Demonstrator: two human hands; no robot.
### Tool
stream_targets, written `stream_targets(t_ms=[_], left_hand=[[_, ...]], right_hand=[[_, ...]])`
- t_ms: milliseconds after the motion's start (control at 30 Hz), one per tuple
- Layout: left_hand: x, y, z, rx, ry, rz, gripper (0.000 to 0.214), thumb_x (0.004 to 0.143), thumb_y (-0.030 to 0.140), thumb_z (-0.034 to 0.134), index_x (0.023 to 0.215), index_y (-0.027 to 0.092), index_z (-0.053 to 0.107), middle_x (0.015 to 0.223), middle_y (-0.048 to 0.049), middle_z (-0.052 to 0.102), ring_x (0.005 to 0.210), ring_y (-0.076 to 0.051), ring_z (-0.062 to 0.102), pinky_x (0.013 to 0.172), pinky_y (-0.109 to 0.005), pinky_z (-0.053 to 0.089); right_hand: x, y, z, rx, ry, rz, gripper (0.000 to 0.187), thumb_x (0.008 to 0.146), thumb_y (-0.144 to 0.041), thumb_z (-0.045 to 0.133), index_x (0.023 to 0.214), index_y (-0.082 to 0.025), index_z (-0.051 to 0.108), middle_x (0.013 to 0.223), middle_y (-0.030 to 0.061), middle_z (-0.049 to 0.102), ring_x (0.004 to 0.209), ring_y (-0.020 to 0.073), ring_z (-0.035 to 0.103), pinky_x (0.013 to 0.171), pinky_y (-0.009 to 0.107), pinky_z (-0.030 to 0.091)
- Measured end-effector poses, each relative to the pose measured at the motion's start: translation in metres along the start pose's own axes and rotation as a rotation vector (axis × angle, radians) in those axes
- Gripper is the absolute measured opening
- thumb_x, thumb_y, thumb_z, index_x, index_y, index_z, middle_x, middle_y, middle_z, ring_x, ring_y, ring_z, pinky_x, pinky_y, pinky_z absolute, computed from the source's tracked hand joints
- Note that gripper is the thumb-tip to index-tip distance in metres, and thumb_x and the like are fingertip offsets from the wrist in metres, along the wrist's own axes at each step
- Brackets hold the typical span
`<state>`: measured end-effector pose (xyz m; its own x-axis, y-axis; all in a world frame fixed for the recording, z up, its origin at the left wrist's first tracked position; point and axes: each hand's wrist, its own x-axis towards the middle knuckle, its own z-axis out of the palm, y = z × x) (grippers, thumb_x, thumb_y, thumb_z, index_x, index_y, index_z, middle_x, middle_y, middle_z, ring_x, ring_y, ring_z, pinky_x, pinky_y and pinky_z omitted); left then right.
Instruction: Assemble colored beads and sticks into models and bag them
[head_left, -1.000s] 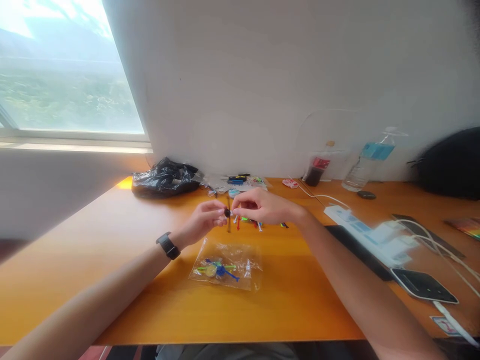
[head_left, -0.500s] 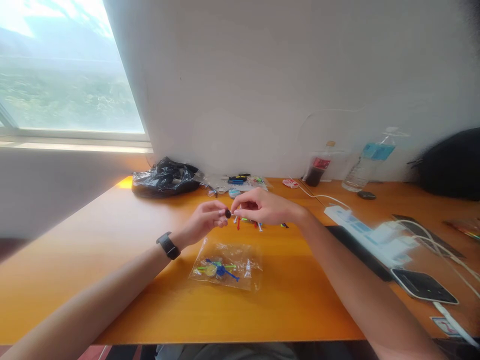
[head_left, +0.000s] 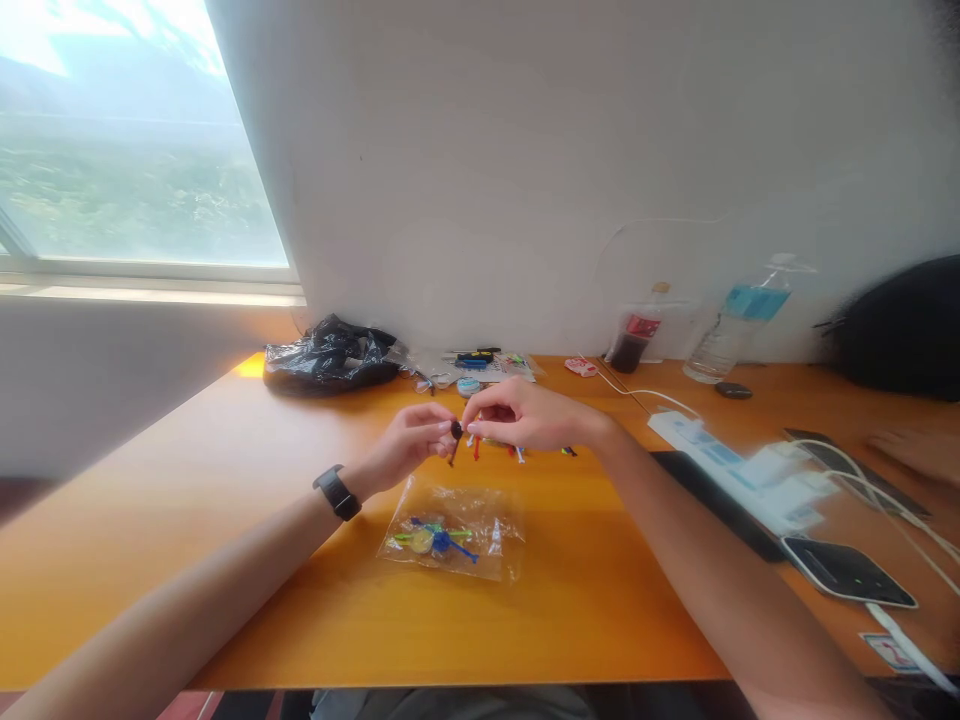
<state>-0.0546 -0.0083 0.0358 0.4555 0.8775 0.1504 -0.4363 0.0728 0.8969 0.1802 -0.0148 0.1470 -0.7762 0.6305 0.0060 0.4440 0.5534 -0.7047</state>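
Note:
Between the thumb and fingers of my left hand point(head_left: 416, 433) is a small black plastic piece point(head_left: 456, 430), with a thin dark leg hanging below it. My right hand point(head_left: 506, 415) is pinched closed, its fingertips right beside the piece; whatever it grips is too small to make out. Behind and under my right hand lie small coloured plastic pieces point(head_left: 476, 450), partly hidden. Nearer me on the table, a clear plastic bag point(head_left: 499, 555) contains blue, yellow and green plastic parts point(head_left: 441, 541).
A black plastic bag point(head_left: 330, 360) sits at the back left, near tools point(head_left: 480, 360). On the right are a cola bottle point(head_left: 634, 340), a water bottle point(head_left: 735, 335), a white power strip point(head_left: 739, 465) with cables and a phone-like device point(head_left: 847, 572). Another person's hand point(head_left: 911, 450) rests at the far right.
The black piece has turned slightly in my left fingers, and its thin leg now shows below. Another person's hand has come into view at the right edge. Both my hands stay in place.

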Motion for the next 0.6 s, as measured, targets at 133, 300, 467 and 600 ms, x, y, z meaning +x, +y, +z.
stream_targets(t_ms=[133,300,467,600], left_hand=[[-0.0002,-0.0007,0.0003,0.002,-0.004,0.003,0.023,0.078,0.024,0.089,0.09,0.013,0.073,0.081,-0.0041,0.072,0.064,-0.01,0.065,0.062,-0.021,0.05],[0.0009,-0.0026,-0.0011,-0.003,-0.011,0.008,0.024,0.078,0.025,0.089,0.09,0.012,0.074,0.081,-0.0054,0.072,0.064,-0.01,0.065,0.061,-0.021,0.049],[0.0011,-0.0022,-0.0004,-0.007,0.001,0.003,0.024,0.077,0.025,0.09,0.09,0.012,0.074,0.08,-0.0057,0.073,0.063,-0.011,0.065,0.06,-0.02,0.049],[0.0003,-0.0014,0.0008,-0.013,-0.002,0.005,0.025,0.077,0.025,0.09,0.091,0.012,0.074,0.083,-0.0061,0.073,0.064,-0.011,0.065,0.061,-0.021,0.05]], right_hand=[[0.0002,0.0013,0.0003,0.008,-0.006,-0.004,0.019,0.096,-0.031,0.06,0.101,-0.019,0.074,0.08,0.0021,0.073,0.057,0.0113,0.064,0.048,0.019,0.05],[0.0006,0.0028,0.0004,0.009,-0.017,0.0,0.019,0.096,-0.031,0.059,0.102,-0.019,0.073,0.085,0.0029,0.074,0.059,0.0115,0.066,0.05,0.019,0.052],[0.0009,0.0057,-0.0003,-0.034,0.011,-0.026,0.018,0.093,-0.025,0.062,0.104,-0.02,0.074,0.067,-0.003,0.061,0.054,0.0107,0.063,0.047,0.019,0.048],[0.0007,0.0048,0.0004,-0.052,0.043,-0.011,0.019,0.093,-0.03,0.064,0.107,-0.021,0.073,0.065,-0.0043,0.057,0.051,0.0098,0.059,0.046,0.019,0.044]])
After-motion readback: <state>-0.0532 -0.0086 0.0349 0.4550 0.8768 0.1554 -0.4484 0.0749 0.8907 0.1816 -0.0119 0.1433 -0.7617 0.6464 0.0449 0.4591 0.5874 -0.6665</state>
